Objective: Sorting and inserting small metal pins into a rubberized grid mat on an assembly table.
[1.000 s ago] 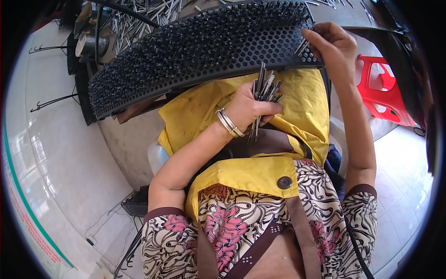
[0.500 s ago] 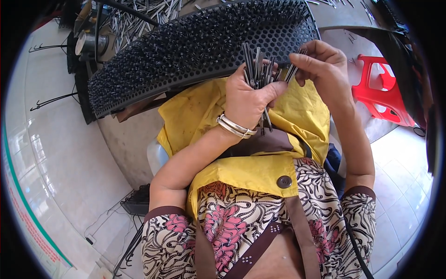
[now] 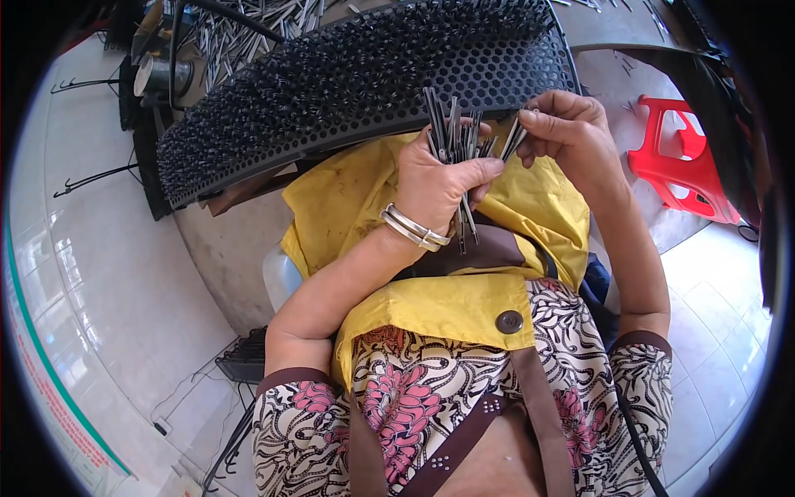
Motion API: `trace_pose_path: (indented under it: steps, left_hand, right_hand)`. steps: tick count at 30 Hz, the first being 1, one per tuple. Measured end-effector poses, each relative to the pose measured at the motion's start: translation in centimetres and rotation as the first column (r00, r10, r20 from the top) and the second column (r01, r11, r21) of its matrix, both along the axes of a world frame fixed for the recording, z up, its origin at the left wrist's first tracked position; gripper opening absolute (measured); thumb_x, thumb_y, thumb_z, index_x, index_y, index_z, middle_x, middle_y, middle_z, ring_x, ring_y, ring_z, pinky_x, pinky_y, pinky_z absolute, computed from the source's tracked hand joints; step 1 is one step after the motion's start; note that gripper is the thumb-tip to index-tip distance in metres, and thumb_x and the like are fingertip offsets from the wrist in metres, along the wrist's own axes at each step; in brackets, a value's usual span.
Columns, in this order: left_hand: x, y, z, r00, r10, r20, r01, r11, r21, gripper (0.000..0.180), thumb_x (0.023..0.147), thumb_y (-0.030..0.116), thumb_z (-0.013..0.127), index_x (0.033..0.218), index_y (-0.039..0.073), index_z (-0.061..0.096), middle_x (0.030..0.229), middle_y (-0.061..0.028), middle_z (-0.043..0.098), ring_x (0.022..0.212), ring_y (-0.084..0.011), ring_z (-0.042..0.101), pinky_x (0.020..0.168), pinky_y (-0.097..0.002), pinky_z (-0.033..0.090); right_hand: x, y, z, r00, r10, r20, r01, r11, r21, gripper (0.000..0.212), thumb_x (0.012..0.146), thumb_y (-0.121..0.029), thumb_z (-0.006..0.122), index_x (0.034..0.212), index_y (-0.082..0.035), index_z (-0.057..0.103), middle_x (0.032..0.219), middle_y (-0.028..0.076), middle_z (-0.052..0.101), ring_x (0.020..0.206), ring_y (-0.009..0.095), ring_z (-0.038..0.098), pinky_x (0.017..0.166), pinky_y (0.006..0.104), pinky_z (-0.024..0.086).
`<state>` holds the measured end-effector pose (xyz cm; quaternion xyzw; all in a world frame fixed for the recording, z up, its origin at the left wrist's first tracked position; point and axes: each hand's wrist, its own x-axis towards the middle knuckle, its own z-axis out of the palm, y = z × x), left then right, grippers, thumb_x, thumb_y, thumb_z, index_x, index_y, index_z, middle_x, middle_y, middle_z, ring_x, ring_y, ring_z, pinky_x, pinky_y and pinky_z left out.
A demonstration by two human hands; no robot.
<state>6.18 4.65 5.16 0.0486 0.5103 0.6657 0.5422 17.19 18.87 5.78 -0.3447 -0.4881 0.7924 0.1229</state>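
My left hand (image 3: pixel 437 184) is closed round a loose bundle of thin metal strips (image 3: pixel 451 137), dark and silvery, which stick out above the fingers and below the palm. Just to its right, my right hand (image 3: pixel 571 131) pinches a few similar thin metal strips (image 3: pixel 513 142) between thumb and fingers, their lower ends slanting toward the bundle. Beyond both hands lies a long, curved black tray (image 3: pixel 520 83) with a honeycomb of holes. Many small dark pieces (image 3: pixel 315 91) stand upright across most of it; the holes at its right end show bare.
A heap of metal strips (image 3: pixel 240 37) lies behind the tray, beside a metal spool (image 3: pixel 161 76). Black hooked rods (image 3: pixel 91 83) jut out at the left. On the right stands a red plastic stool (image 3: pixel 650 157). A yellow apron (image 3: pixel 331 195) covers my lap.
My left hand has shifted slightly left and down with the bundle. The right hand has drawn slightly nearer and left, and the strips in it now show more clearly, apart from the bundle.
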Motion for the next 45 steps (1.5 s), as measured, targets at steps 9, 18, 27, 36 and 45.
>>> trace_pose_path:
  steps: [9,18,27,36,45]
  left_hand:
    - [-0.1,-0.8,0.4,1.000,-0.003,0.001,0.003,0.999,-0.039,0.031,0.066,-0.009,0.064,0.093,0.000,0.052,0.058,-0.0031,0.053,0.043,-0.0101,0.048,0.039,-0.0214,0.037]
    - [-0.3,-1.2,1.6,0.999,0.042,0.018,-0.041,0.998,-0.049,0.028,0.065,-0.009,0.066,0.089,-0.002,0.053,0.057,-0.0033,0.052,0.042,-0.0100,0.047,0.039,-0.0220,0.036]
    - [-0.8,-1.7,1.3,0.998,0.042,0.040,-0.041,0.999,-0.025,0.028,0.067,-0.008,0.065,0.091,-0.001,0.053,0.063,-0.0066,0.055,0.043,-0.0111,0.048,0.039,-0.0225,0.036]
    - [-1.0,-1.5,1.9,0.995,0.092,0.041,-0.092,0.996,-0.010,0.025,0.066,-0.009,0.066,0.087,0.000,0.055,0.059,-0.0040,0.054,0.043,-0.0102,0.048,0.039,-0.0216,0.036]
    - [-0.4,-0.1,1.0,0.999,0.020,0.030,-0.021,0.999,0.032,0.027,0.070,-0.004,0.066,0.094,0.003,0.054,0.065,-0.0054,0.056,0.043,-0.0105,0.047,0.037,-0.0215,0.034]
  right_hand:
    - [-0.1,1.3,1.1,0.984,-0.167,-0.062,0.176,0.861,0.477,0.015,0.081,-0.002,0.059,0.094,0.007,0.058,0.076,0.011,0.064,0.059,0.013,0.061,0.053,0.0215,0.050]
    - [-5.5,2.1,0.1,0.940,-0.190,-0.282,0.338,0.430,0.837,0.010,0.080,0.002,0.058,0.089,0.004,0.063,0.078,0.004,0.064,0.066,0.009,0.061,0.062,0.0188,0.050]
    - [-7.2,2.7,-1.1,0.999,0.039,0.013,-0.004,-0.238,0.971,0.020,0.070,0.006,0.060,0.089,0.002,0.060,0.078,0.012,0.058,0.074,0.025,0.059,0.060,0.0306,0.048]
    - [-4.3,-0.5,2.6,0.992,-0.015,0.121,-0.066,0.770,0.634,0.019,0.080,-0.008,0.062,0.096,0.003,0.060,0.076,0.011,0.064,0.057,0.014,0.059,0.051,0.0234,0.047]
    - [-1.7,0.6,1.5,0.997,-0.006,-0.083,0.018,0.990,0.143,0.015,0.081,-0.002,0.058,0.095,0.005,0.059,0.076,0.011,0.063,0.067,0.015,0.062,0.056,0.0224,0.049]
